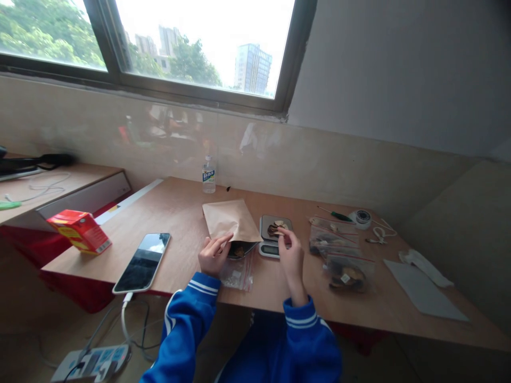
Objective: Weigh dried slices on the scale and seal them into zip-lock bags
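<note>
My left hand is closed on the near edge of a brown kraft paper pouch, whose mouth gapes toward me. Some dried pieces show in the dark opening. Under the pouch and my left hand lies a clear zip bag. To the right is a small digital scale with brown and pale dried slices on its plate. My right hand reaches over the scale's right side, its thumb and fingertips pinched on a pale dried slice. The slice is mostly hidden by the fingers.
Zip bags of dried slices lie at right, near a screwdriver, a white tape roll, a cable and a pale sheet. A phone and red box are at left, a bottle behind.
</note>
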Tool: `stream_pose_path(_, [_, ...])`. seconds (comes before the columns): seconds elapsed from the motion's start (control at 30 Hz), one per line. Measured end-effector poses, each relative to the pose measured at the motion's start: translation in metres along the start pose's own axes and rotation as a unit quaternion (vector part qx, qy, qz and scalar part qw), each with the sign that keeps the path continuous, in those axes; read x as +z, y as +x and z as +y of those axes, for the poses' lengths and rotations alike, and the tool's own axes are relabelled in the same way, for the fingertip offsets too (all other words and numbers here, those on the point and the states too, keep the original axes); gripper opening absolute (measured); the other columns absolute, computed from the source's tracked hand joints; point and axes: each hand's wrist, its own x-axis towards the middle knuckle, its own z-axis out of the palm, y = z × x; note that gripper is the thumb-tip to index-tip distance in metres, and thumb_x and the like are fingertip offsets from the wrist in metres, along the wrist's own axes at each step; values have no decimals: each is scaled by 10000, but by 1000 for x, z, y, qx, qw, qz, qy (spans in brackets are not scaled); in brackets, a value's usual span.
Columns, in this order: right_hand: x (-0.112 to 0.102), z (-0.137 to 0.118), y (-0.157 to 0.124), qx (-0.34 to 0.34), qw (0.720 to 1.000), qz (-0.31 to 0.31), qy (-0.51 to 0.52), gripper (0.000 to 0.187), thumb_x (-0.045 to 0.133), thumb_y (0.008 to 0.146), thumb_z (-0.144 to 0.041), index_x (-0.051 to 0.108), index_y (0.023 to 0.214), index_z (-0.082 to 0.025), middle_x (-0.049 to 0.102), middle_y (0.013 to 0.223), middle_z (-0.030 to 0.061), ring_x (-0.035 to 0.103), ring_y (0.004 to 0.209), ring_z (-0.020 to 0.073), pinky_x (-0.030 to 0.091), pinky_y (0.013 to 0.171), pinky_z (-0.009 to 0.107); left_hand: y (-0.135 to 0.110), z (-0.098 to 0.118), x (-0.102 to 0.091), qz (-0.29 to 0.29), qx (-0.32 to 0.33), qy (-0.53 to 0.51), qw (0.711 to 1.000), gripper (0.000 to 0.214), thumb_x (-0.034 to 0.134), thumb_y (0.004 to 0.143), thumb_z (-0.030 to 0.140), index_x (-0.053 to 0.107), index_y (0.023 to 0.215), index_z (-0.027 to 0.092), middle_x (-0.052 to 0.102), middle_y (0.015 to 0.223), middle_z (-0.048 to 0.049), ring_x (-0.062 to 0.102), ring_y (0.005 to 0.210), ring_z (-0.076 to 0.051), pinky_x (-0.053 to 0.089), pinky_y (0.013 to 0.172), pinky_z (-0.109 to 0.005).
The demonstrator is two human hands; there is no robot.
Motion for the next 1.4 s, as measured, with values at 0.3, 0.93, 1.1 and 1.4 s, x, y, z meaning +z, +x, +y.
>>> stream_pose_path(0.3, [11,17,57,9,984,-52,-170,339,427,807,-213,667,1044,-178,689,1015,110,586,961,256,375,878,436,2,2,0,20,20,11,1000,193,598,828,180,692,979,256,744,906,8,657,621,-119,472,723,-288])
stream_pose_path(0.93, [71,-18,-61,-189,920,-302,-165,427,399,817,-19,586,1195,-90,621,1146,173,578,1034,282,509,890,430,-2,-3,1,22,18,-3,1000,210,599,825,162,687,994,249,743,912,4,638,595,-112,482,686,-285])
stream_pose_path(1.1, [68,-12,-61,-198,935,-276,-102,380,382,874,-55,614,1156,-159,645,1092,130,600,1002,244,522,869,403,-2,-4,1,17,15,-12,1000,225,608,817,148,685,1003,250,740,928,2,638,628,-112,472,649,-272])
stream_pose_path(1.4, [57,-15,-59,-172,960,-191,108,203,486,903,-190,680,944,-231,622,1031,64,615,989,180,519,860,300,-3,-5,2,19,3,5,1000,207,595,825,172,692,987,258,743,898,-1,669,704,-139,475,692,-289])
